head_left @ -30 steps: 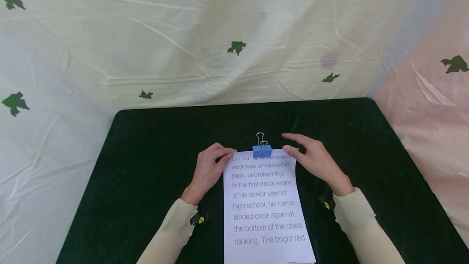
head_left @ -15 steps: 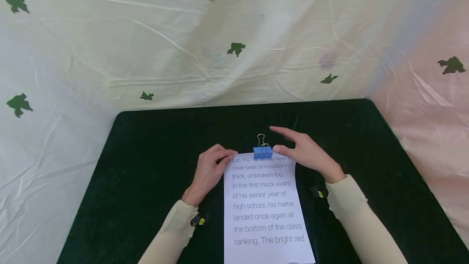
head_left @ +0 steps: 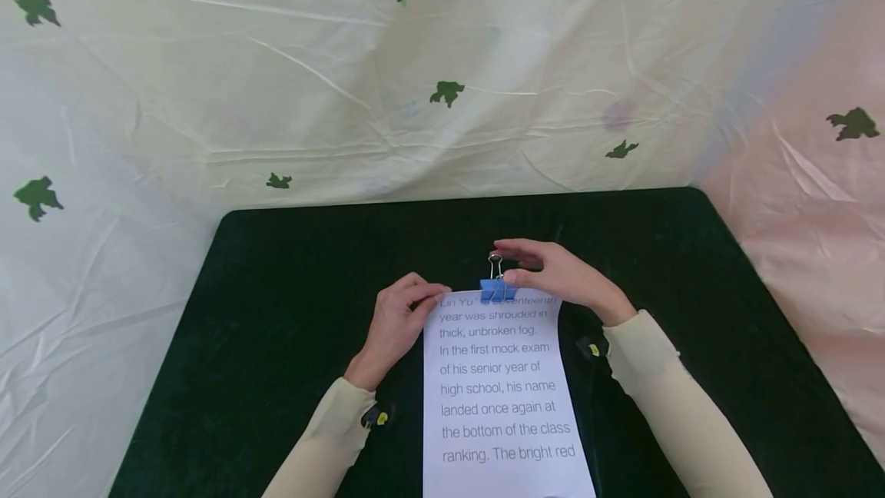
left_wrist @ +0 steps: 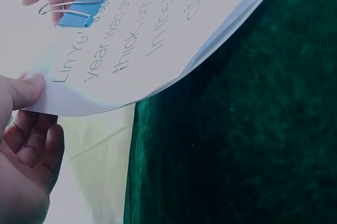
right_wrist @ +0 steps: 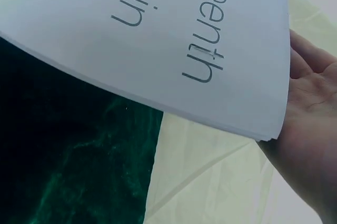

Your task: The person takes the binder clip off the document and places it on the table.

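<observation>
A stack of printed paper [head_left: 508, 425] has its far edge raised off the dark green table. A blue binder clip [head_left: 492, 290] bites the middle of that edge, both wire handles standing out. My left hand [head_left: 396, 321] pinches the stack's top left corner, thumb [left_wrist: 27, 91] on the printed face and fingers curled behind. My right hand [head_left: 567, 275] is at the clip's right side, thumb tip right by its blue body. Its fingers reach loosely past the wire handles, and a gap shows between thumb and fingers. The right wrist view has the palm [right_wrist: 316, 98] behind the stack's top right corner.
The dark green velvety tabletop [head_left: 276, 290] stretches around both arms. Behind and beside it hangs pale cloth [head_left: 332, 121] with green leaf and bird-like prints. Both sleeves are cream, with a small dark device [head_left: 376, 416] at the left cuff.
My right hand has left the stack's top right corner and moved leftward to the binder clip. The left hand keeps its pinch on the left corner.
</observation>
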`<state>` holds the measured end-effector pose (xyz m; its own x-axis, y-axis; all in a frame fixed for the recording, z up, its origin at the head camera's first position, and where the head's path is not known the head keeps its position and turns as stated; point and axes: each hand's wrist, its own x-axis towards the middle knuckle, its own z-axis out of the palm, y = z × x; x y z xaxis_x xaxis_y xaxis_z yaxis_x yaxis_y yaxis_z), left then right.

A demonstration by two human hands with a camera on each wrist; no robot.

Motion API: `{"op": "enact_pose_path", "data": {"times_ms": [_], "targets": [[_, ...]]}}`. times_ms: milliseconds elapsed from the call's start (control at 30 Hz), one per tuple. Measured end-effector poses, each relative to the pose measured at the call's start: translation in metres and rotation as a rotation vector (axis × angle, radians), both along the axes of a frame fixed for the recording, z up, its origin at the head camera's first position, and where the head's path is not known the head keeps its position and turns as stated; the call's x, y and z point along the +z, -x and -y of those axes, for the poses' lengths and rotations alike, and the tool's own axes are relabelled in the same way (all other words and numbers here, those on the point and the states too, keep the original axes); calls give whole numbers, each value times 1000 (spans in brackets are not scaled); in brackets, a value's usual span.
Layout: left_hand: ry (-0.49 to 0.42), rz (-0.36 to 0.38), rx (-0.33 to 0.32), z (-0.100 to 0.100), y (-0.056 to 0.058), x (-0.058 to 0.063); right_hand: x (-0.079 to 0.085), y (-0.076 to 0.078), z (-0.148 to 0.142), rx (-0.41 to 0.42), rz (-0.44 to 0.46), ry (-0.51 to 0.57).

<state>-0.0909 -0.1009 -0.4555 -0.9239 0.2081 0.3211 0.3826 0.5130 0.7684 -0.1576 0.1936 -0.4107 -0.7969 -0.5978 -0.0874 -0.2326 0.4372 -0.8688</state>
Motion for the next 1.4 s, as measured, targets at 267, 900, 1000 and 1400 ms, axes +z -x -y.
{"op": "enact_pose_path", "data": {"times_ms": [267, 900, 1000, 1400], "targets": [[2, 6, 4, 0, 0, -1, -4, 3, 5, 26, 10, -13], [2, 17, 2, 0, 3, -4, -6, 3, 8, -42, -20, -17], [0, 16, 2, 0, 4, -4, -6, 2, 8, -49, -39, -17], [0, 22, 4, 0, 5, -5, -6, -4, 9, -51, -138, -2]]}}
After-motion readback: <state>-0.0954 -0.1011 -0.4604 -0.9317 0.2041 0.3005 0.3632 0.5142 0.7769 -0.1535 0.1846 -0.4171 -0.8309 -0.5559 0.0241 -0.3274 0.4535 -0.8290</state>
